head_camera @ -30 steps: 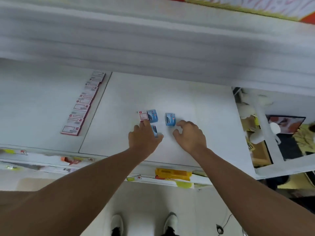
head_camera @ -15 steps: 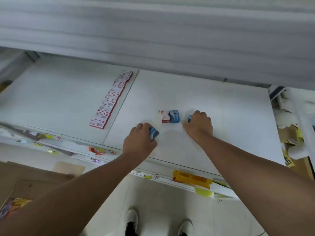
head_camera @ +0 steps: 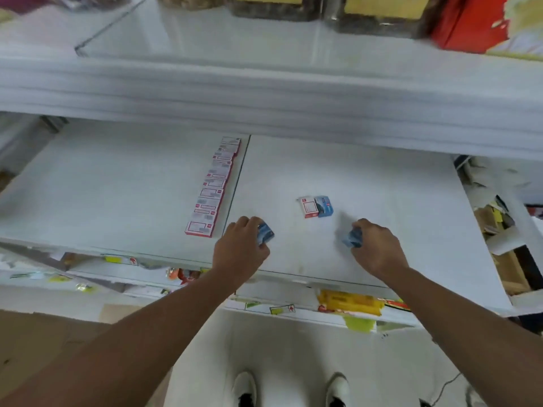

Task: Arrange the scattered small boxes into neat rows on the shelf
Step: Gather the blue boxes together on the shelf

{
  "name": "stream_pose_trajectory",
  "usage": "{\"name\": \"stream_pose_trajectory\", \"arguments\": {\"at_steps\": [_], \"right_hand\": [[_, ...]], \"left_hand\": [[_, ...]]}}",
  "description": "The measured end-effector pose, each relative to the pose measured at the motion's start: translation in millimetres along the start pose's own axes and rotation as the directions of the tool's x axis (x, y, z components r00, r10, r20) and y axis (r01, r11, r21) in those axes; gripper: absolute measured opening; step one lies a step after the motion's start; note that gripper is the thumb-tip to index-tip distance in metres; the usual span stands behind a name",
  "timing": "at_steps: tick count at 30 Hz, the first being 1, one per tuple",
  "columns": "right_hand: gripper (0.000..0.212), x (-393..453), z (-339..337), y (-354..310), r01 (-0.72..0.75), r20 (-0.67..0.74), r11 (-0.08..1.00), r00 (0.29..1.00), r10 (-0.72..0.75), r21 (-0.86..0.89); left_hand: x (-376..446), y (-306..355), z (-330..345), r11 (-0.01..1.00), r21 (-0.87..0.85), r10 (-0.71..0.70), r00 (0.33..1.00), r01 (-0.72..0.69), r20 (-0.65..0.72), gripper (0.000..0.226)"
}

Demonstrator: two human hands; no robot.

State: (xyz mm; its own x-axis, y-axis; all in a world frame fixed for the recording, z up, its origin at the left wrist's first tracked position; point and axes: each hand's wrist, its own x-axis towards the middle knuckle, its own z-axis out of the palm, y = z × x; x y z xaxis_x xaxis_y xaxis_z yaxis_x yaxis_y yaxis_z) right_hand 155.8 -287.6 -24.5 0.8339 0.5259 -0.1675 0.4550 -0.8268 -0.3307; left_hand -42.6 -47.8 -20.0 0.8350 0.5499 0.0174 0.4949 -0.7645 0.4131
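My left hand (head_camera: 239, 248) grips a small blue box (head_camera: 266, 234) near the front of the white shelf (head_camera: 382, 201). My right hand (head_camera: 376, 249) holds another small blue box (head_camera: 351, 239), blurred by motion, further right. Between and behind the hands, a red-and-white box (head_camera: 308, 207) and a blue box (head_camera: 324, 205) lie side by side, touching. A neat row of several red-and-white boxes (head_camera: 214, 183) runs front to back along the seam (head_camera: 238, 177) between the two shelf panels.
An upper shelf (head_camera: 264, 92) overhangs the back, carrying jars (head_camera: 270, 7) and a red package (head_camera: 470, 22). Price tags and a yellow label (head_camera: 349, 302) line the shelf's front edge. Cardboard clutter (head_camera: 499, 218) sits to the right. My white shoes (head_camera: 244, 387) show on the floor below.
My left hand has carried its blue box left toward the seam. My right hand has lifted the other blue box and pulled it toward the front. The camera has tilted upward.
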Motion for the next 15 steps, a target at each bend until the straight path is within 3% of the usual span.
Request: {"name": "stream_pose_trajectory", "arguments": {"at_steps": [6, 15], "right_hand": [[0.044, -34, 6, -42, -0.003, 0.001, 1.000, 1.000, 0.003, 0.021], [0.051, -47, -2, -68, 0.114, 0.007, 0.993, 0.993, -0.114, 0.038]], "left_hand": [[1, -16, -23, 0.996, 0.047, 0.080, 0.996, -0.082, 0.050, 0.049], [-15, -7, -41, 0.989, 0.081, 0.125, 0.992, -0.127, 0.035, 0.050]]}}
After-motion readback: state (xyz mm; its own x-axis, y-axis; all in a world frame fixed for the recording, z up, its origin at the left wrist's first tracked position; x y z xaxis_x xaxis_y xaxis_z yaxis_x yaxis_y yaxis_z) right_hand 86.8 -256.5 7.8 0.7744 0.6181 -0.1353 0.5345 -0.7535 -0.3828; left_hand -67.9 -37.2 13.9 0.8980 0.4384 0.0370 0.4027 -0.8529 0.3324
